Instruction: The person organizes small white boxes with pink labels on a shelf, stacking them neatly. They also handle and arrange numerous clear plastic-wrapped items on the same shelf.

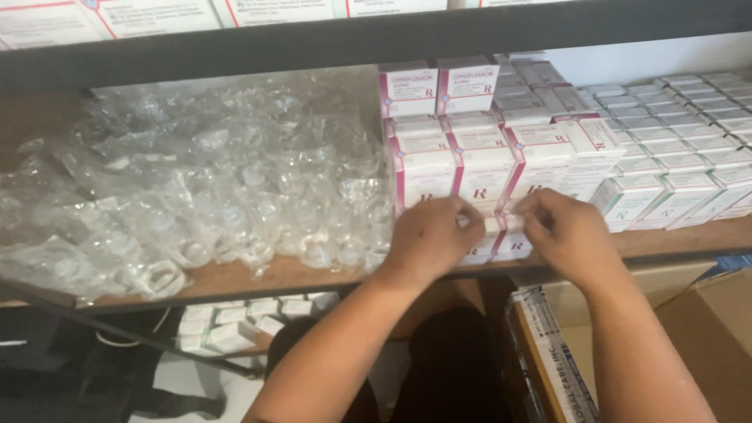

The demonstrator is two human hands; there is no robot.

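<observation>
Both my hands reach up to the middle shelf point(313, 278). My left hand point(427, 235) and my right hand point(565, 229) close on a small white and magenta carton point(495, 229) at the bottom front of a stack of the same cartons point(478, 153). My fingers cover most of that carton. The stack rises several rows high, with two cartons standing on top at the back.
A heap of clear plastic-wrapped small items point(196, 180) fills the shelf's left half. White and green cartons point(674, 157) lie in rows at the right. Brown cardboard boxes point(689, 329) sit below right, and small white boxes point(235, 321) on a lower level at left.
</observation>
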